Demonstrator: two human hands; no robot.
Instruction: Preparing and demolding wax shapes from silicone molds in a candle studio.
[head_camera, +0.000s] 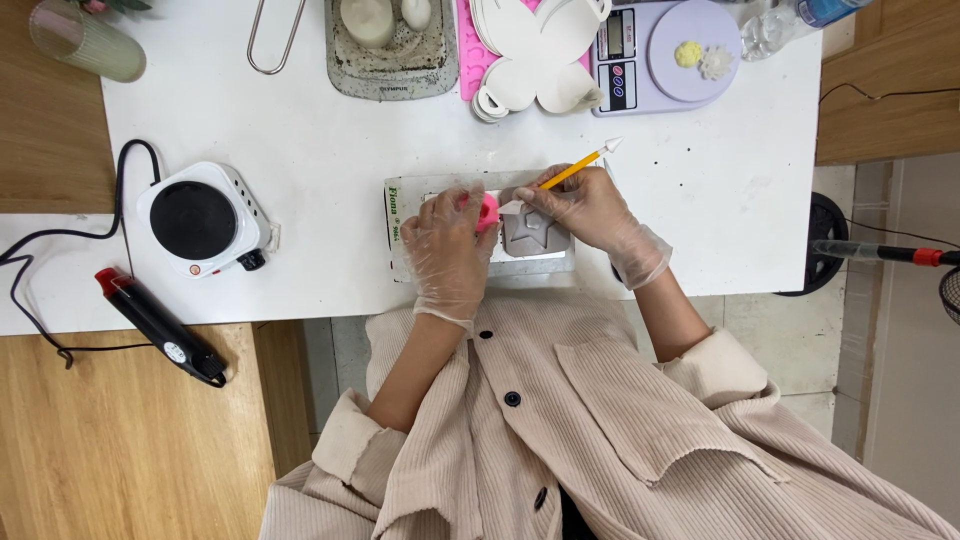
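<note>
Both hands wear clear plastic gloves and work over a grey board (410, 190) on the white table (320, 130). My left hand (447, 248) grips a small pink round object (488, 213). My right hand (585, 208) holds a yellow stick tool with a white pointed tip (588, 163) like a pencil. Its lower end meets a white piece at the pink object. Under my right hand sits a grey star-shaped mould (535, 234).
A small white hot plate (200, 220) and a black heat gun with a red tip (160, 325) lie left. At the back are a metal tray (390, 50), a pink mould with white petals (530, 50), a lilac kitchen scale (665, 55) and a ribbed glass (85, 40).
</note>
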